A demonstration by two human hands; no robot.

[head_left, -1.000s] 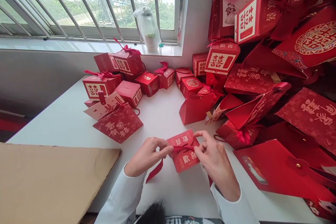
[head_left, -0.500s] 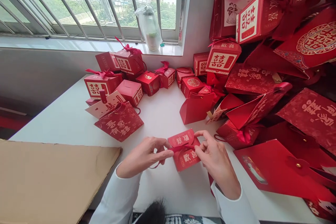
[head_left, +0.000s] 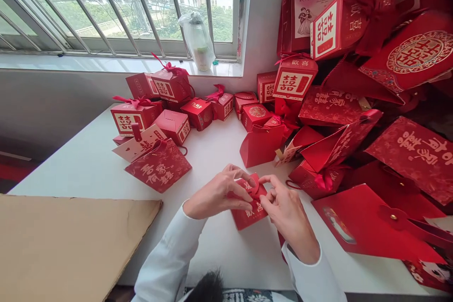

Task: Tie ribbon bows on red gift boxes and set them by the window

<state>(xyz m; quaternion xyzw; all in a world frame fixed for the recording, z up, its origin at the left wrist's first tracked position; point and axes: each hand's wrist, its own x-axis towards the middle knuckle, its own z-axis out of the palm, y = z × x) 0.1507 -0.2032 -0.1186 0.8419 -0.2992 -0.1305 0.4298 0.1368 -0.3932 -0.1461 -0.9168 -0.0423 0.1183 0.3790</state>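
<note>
A small red gift box [head_left: 244, 220] with pale characters lies on the white table in front of me. A red ribbon [head_left: 255, 194] crosses its top. My left hand [head_left: 222, 192] reaches over the box from the left, its thumb and fingers pinched on the ribbon near the middle. From the right, my right hand [head_left: 292, 217] pinches the ribbon at the box's right side, index finger bent over the far corner. The fingers partly hide the ribbon and the upper face of the box. More dark red ribbon hangs below my right wrist.
Finished-looking red boxes [head_left: 136, 117] stand at the table's far left. A red paper bag [head_left: 159, 165] lies nearer. Many red boxes and bags [head_left: 339, 151] pile up on the right. A cardboard sheet [head_left: 71, 240] covers the near left; a bagged bottle [head_left: 198, 42] stands on the windowsill.
My left hand has moved right and up, from the box's left edge onto its top middle. My right hand stays at the right side. The view has shifted slightly.
</note>
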